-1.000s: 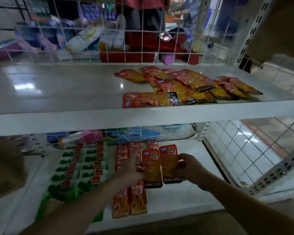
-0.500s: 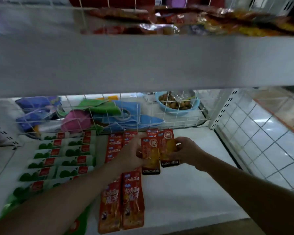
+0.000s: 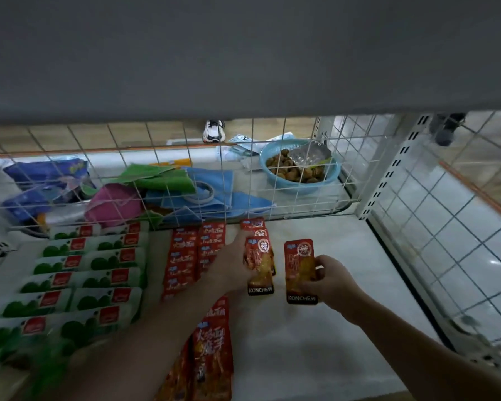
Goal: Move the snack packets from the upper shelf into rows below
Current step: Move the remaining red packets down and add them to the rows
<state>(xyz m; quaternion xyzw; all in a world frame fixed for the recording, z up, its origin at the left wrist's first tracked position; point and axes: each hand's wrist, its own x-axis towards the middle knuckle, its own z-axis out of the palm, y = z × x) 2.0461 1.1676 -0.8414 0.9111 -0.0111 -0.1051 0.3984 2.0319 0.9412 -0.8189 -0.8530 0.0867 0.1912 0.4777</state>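
On the white lower shelf (image 3: pixel 330 357), green-and-white plastic packets (image 3: pixel 93 273) lie in two columns at the left, with red foil packets (image 3: pixel 185 256) in columns beside them. The left hand (image 3: pixel 232 264) lies on the left edge of an orange-red KONCHEW snack packet (image 3: pixel 262 270) at the near end of a short row, fingers stretched; whether it pinches I cannot tell. Just right, the right hand (image 3: pixel 330 282) pinches a second KONCHEW packet (image 3: pixel 298 270) by its right edge.

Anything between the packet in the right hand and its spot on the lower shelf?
Nothing visible. The red-orange KONCHEW foil packet, gripped by the right hand, is over bare white shelf, right of the row the left hand touches.
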